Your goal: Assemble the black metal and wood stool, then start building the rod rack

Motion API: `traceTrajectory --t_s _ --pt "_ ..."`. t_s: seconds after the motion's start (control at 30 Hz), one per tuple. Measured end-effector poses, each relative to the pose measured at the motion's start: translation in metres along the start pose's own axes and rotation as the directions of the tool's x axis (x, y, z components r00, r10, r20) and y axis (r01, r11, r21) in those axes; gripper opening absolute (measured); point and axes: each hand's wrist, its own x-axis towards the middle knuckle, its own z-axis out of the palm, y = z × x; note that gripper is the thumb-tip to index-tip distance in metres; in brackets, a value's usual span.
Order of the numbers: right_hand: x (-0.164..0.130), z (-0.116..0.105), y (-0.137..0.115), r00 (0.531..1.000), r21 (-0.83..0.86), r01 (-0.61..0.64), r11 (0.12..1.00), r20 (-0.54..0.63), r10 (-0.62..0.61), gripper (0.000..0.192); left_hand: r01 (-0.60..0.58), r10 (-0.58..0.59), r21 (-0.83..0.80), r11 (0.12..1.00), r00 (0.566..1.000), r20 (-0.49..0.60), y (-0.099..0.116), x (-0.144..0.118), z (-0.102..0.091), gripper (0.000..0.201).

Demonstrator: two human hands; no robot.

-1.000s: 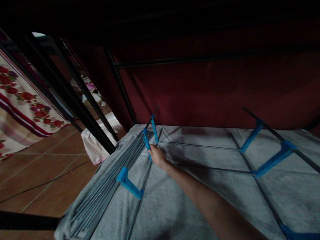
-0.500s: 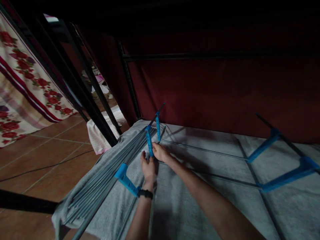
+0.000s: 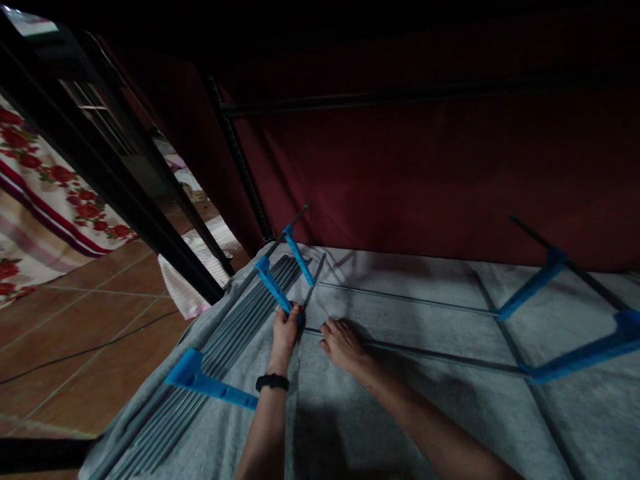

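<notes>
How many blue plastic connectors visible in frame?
5. Two blue plastic connectors by the hands: one at the left hand, one behind it. One near left. Two at right. More may sit outside the frame.
</notes>
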Motion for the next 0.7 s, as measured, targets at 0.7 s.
traceTrajectory --t_s 0.7 --pt "0.008 -0.014 -0.002 0.999 -0.017 -0.046 0.999 0.018 0.046 0.036 0.067 -0.062 -0.075 0.995 0.996 0.067 0.019 -0.015 -0.009 0.044"
